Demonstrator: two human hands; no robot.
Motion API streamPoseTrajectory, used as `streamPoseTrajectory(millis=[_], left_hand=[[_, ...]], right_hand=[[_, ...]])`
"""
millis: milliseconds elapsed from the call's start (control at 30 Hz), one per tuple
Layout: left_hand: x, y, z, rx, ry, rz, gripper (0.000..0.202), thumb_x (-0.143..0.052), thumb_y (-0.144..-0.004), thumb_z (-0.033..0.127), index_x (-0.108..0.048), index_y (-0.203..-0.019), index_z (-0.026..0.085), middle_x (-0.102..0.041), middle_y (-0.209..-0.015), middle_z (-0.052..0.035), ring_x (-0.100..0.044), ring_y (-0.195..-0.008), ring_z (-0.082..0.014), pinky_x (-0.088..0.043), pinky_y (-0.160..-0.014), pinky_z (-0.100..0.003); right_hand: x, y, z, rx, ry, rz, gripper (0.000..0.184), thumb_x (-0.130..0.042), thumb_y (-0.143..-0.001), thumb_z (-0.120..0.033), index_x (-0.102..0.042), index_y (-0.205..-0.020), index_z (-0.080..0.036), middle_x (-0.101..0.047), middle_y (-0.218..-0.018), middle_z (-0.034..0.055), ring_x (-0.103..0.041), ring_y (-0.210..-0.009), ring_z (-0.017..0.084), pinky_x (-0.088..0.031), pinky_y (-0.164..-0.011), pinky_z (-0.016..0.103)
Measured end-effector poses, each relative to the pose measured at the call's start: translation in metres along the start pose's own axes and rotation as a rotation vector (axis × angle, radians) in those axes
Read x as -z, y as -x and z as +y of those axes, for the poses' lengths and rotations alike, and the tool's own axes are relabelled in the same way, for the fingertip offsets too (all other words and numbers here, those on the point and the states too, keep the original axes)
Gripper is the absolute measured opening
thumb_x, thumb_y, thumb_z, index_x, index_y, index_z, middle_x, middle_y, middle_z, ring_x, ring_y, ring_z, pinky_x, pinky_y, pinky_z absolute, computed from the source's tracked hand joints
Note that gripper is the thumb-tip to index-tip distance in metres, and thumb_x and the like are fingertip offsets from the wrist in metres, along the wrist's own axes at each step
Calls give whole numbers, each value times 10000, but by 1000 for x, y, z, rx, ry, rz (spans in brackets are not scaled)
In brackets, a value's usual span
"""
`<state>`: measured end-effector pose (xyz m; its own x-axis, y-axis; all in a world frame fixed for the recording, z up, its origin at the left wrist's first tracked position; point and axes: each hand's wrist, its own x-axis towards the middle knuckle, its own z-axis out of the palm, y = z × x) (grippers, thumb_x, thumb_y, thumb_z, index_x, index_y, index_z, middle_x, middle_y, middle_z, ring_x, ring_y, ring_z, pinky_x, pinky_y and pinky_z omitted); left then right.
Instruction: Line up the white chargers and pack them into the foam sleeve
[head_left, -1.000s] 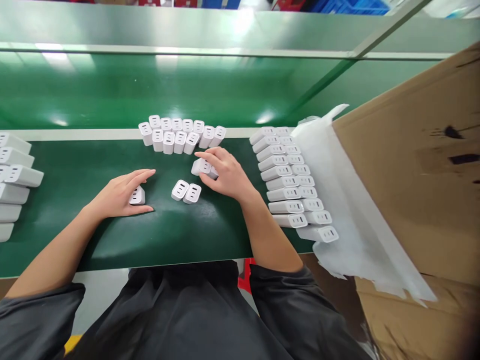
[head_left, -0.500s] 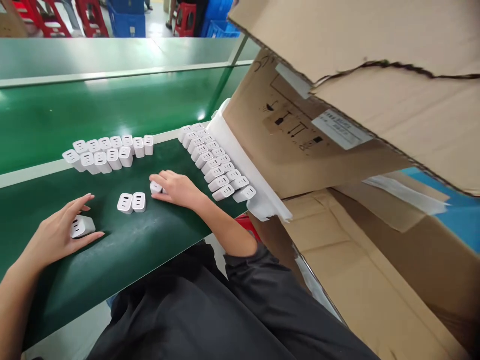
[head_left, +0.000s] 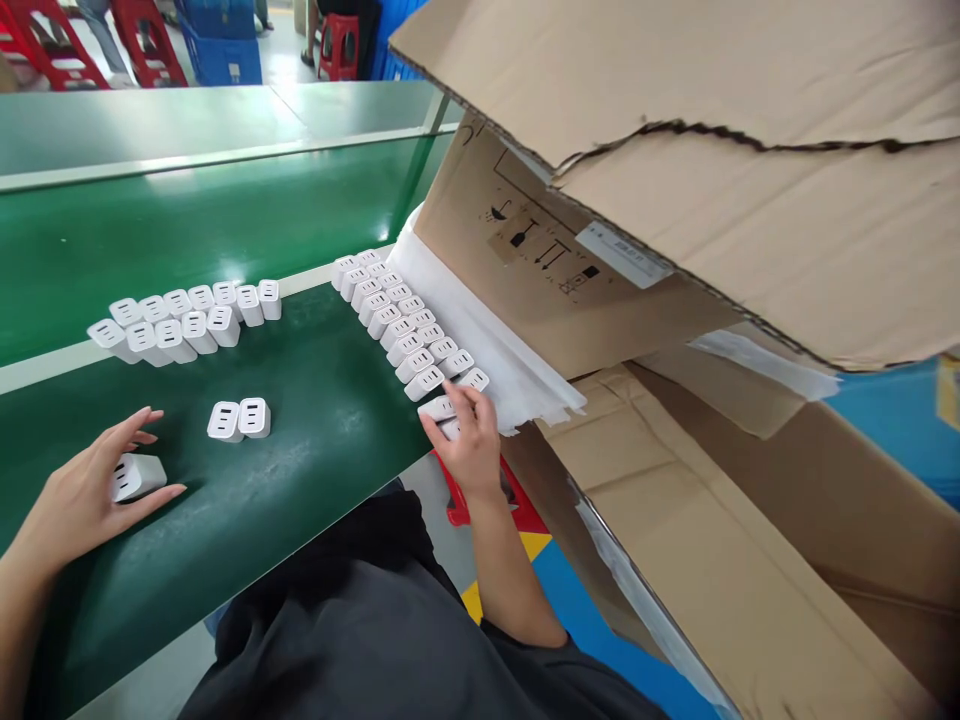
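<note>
Right hand now pinches a white charger at the near end of the double row, having carried it from mid-belt toward 3 o'clock. Left hand still cups another charger, fingers loosely curled. Pair sits between; cardboard box beyond.

Person, head view: dark grey, near-black short-sleeved top, plain and unmarked, the fabric lying in soft folds across the lap at 6 o'clock. Sleeve ends just above the elbow on the arm at 5 o'clock; both forearms bare from there down. Left hand at 9 o'clock and right hand near centre are bare: no gloves, rings, watch or wristband, nails kept fairly long.
</note>
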<state>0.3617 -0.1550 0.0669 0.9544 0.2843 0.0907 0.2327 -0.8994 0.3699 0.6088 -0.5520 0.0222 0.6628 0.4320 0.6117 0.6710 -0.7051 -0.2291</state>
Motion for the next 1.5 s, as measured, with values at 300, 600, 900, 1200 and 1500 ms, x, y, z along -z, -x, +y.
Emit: streamPoseTrajectory(millis=[300, 600, 900, 1200, 1500], left_hand=[[0, 0, -3, -16, -63, -2, 810, -548, -904, 584, -95, -1554, 413, -540, -1442, -47, -674, -1108, -260, -569, -911, -414], [2, 2, -1, -10, -20, -14, 803, -545, -907, 587, -67, -1542, 474, -528, -1449, -15, -664, -1115, -263, -568, -906, -434], [-2, 2, -7, -17, -21, -7, 806, -555, -896, 597, -108, -1547, 436, -539, -1440, -39, -665, -1109, -267, -563, -909, -435], [-2, 1, -6, -33, -53, -17, 831, -563, -896, 621, -117, -1557, 386, -549, -1434, -65, -668, -1106, -276, -565, -892, -430], [5, 5, -7, -16, -1, -60, 940, -605, -819, 705, -210, -1560, 281, -590, -1384, -78, -670, -1059, -237, -519, -943, -347]], right_hand=[[-36, -15, 6, 10, 181, 176, 581, -627, -895, -552, -490, -1347, -213, -558, -1319, 175, -516, -1271, 350, -434, -1036, 535], [-40, -18, 18, 75, 50, 196, 439, -631, -912, -373, -544, -1316, -226, -635, -1263, 141, -603, -1201, 304, -436, -1060, 517], [-42, -14, 17, 45, -21, 165, 671, -532, -935, -436, -270, -1510, -208, -539, -1383, 193, -492, -1347, 358, -361, -1096, 668], [-34, -8, 14, 76, -57, 362, 800, -611, -894, -467, -251, -1541, -163, -472, -1410, 237, -425, -1355, 423, -331, -1053, 749], [-39, -63, -112, 443, -561, -456, 629, -592, -943, -467, -363, -1497, -276, -572, -1352, 106, -655, -1073, 229, -601, -805, 344]])
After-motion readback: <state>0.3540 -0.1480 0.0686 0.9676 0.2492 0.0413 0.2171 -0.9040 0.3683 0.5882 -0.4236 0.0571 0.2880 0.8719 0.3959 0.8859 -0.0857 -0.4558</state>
